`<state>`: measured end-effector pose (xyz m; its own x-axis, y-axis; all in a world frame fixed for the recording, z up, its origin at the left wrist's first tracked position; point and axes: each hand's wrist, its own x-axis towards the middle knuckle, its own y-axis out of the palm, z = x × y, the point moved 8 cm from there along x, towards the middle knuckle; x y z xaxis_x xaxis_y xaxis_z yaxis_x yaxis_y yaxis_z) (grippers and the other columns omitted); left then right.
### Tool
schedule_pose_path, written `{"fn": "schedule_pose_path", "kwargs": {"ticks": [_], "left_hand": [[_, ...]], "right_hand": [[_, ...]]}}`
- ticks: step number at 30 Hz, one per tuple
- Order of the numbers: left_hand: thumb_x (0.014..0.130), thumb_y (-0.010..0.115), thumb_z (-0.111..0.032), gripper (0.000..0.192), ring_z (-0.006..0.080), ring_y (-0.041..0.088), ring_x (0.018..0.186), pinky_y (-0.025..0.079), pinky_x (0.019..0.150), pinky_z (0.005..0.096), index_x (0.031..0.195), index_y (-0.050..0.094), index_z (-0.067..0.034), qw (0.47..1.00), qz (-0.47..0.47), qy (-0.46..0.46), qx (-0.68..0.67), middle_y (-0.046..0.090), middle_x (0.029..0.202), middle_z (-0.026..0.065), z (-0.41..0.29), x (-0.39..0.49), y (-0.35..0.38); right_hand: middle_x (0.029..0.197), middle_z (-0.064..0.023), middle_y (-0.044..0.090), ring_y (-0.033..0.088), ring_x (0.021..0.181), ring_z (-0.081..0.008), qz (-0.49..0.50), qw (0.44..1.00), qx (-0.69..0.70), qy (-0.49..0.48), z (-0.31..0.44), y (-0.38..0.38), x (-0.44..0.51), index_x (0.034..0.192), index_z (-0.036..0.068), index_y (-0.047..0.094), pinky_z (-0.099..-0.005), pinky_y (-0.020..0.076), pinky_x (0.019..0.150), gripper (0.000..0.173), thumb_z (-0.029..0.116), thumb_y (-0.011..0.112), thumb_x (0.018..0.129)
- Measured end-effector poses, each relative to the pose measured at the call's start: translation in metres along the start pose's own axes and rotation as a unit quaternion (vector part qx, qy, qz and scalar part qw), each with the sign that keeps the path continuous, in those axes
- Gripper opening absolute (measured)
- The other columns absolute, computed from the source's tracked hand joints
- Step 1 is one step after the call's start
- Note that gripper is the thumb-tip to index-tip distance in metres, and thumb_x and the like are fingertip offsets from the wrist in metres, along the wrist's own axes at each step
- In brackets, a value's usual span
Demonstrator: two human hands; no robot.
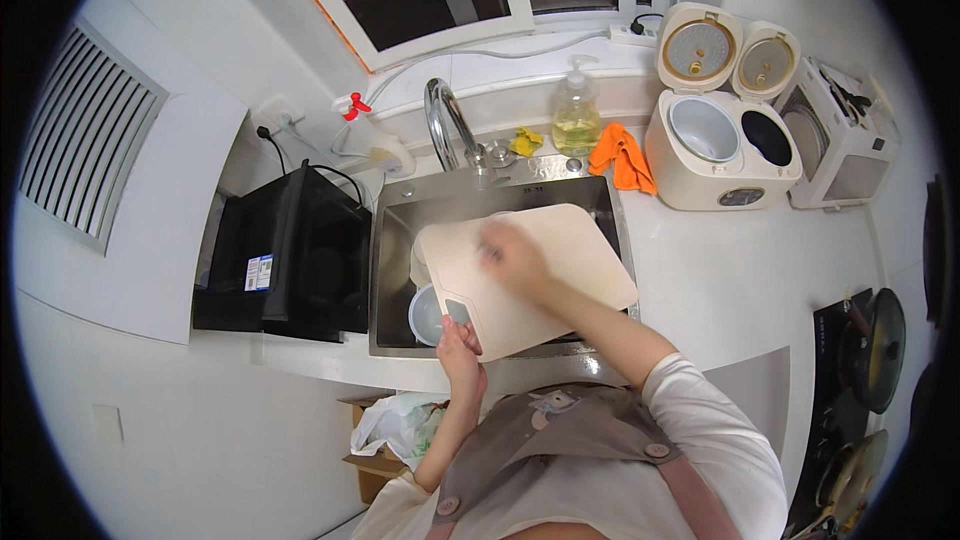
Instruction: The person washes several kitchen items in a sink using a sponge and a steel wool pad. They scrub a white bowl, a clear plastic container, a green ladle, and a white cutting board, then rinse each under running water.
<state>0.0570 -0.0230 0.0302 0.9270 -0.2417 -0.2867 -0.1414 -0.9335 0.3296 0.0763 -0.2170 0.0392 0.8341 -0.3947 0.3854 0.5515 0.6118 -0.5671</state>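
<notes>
A beige cutting board (585, 262) lies tilted over the stainless steel sink (386, 240). My left hand (459, 345) grips it at the cut-out handle, near its lower left corner. Over the board's upper left part is my right hand (517, 259), blurred by motion. A small greyish patch shows at its fingers, too smeared to tell whether it is a held thing. Below the board's left edge, a pale blue bowl (424, 313) and part of a whitish dish (418, 259) show in the sink. The rest of the basin is mostly hidden by the board.
A chrome faucet (442, 124) arches behind the sink. Along the back stand a spray bottle (386, 150), a yellow cloth (526, 141), a soap pump bottle (576, 116) and an orange cloth (622, 157). A double rice cooker (720, 172) has both lids raised. A black appliance (300, 255) stands left.
</notes>
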Motion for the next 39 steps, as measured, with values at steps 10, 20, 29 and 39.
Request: {"fn": "schedule_pose_path", "kwargs": {"ticks": [10, 20, 29, 39], "left_hand": [[0.101, 0.040, -0.033, 0.044, 0.0076, 0.030, 0.050, 0.024, 0.047, 0.0248, 0.061, 0.032, -0.015, 1.000, -0.017, 0.003, 0.026, 0.035, 0.057, -0.0037, -0.012, -0.019, 0.000], [0.101, 0.040, -0.034, 0.045, 0.0085, 0.030, 0.049, 0.025, 0.047, 0.0258, 0.061, 0.034, -0.014, 1.000, -0.015, 0.018, -0.017, 0.038, 0.056, -0.0021, -0.009, -0.014, -0.012], [0.101, 0.040, -0.034, 0.045, 0.0086, 0.028, 0.049, 0.024, 0.047, 0.0257, 0.061, 0.034, -0.014, 0.999, 0.016, 0.021, -0.034, 0.037, 0.056, -0.0022, -0.011, -0.021, 0.009], [0.101, 0.038, -0.032, 0.042, 0.0068, 0.027, 0.050, 0.022, 0.046, 0.0239, 0.064, 0.033, -0.013, 1.000, 0.019, 0.017, -0.018, 0.038, 0.059, -0.0023, -0.016, -0.033, 0.024]], "right_hand": [[0.126, -0.0184, 0.055, 0.050, 0.120, -0.0350, -0.068, 0.982, -0.074, 0.159, -0.056, -0.035, -0.019, 0.116, 0.002, 0.061, -0.0409, 0.0345, 0.107, 0.039, 0.019, 0.062, 0.080], [0.125, -0.0232, 0.053, 0.047, 0.123, -0.0351, 0.085, 0.980, 0.027, 0.179, -0.025, -0.033, -0.069, 0.120, 0.001, 0.056, -0.0412, 0.0370, 0.104, 0.045, 0.017, 0.063, 0.078], [0.124, -0.0201, 0.056, 0.047, 0.123, -0.0334, -0.045, 0.996, -0.056, 0.044, -0.034, -0.058, -0.073, 0.115, -0.001, 0.059, -0.0424, 0.0333, 0.107, 0.042, 0.025, 0.062, 0.083], [0.125, -0.0172, 0.055, 0.045, 0.125, -0.0339, -0.054, 0.996, 0.073, -0.001, 0.016, -0.052, -0.042, 0.116, 0.002, 0.060, -0.0420, 0.0306, 0.108, 0.038, 0.018, 0.062, 0.081]]}}
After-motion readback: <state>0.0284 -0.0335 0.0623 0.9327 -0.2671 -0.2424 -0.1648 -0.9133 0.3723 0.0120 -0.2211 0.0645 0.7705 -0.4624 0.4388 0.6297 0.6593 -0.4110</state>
